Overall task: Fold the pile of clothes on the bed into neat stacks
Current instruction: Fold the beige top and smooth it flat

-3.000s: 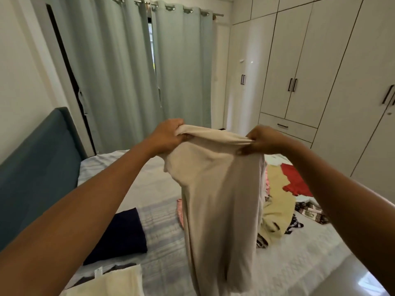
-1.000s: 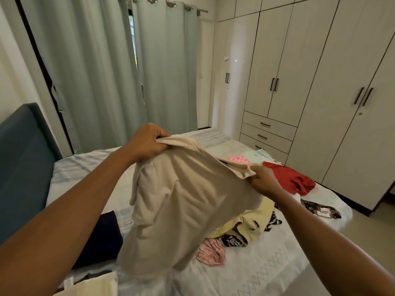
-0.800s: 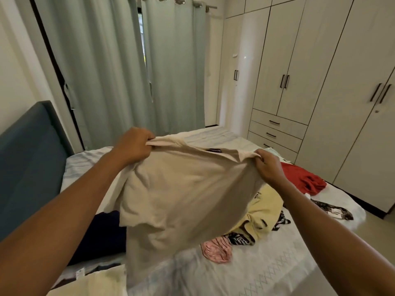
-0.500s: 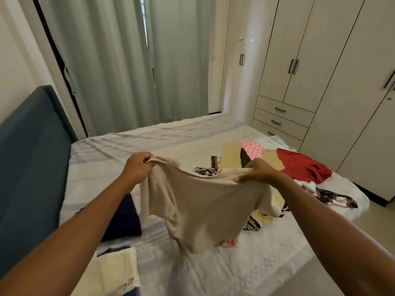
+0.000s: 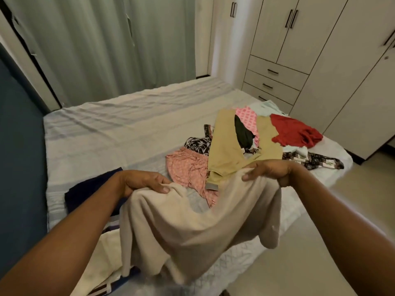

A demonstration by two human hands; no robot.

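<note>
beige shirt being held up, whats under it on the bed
Under the beige shirt the bed sheet shows past its hem, and a cream garment sticks out at lower left. How far that runs beneath, and anything else there, is covered.

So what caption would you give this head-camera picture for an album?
Left hand and right hand grip a beige shirt above the bed, unfolded clothes heaped behind.

A beige shirt [image 5: 192, 227] hangs slack, held up by its top edge over the bed [image 5: 128, 124]. A pile of unfolded clothes [image 5: 245, 142] sprawls on the right. A folded navy garment [image 5: 85, 189] and a folded cream garment [image 5: 104, 259] lie on the left.
</note>
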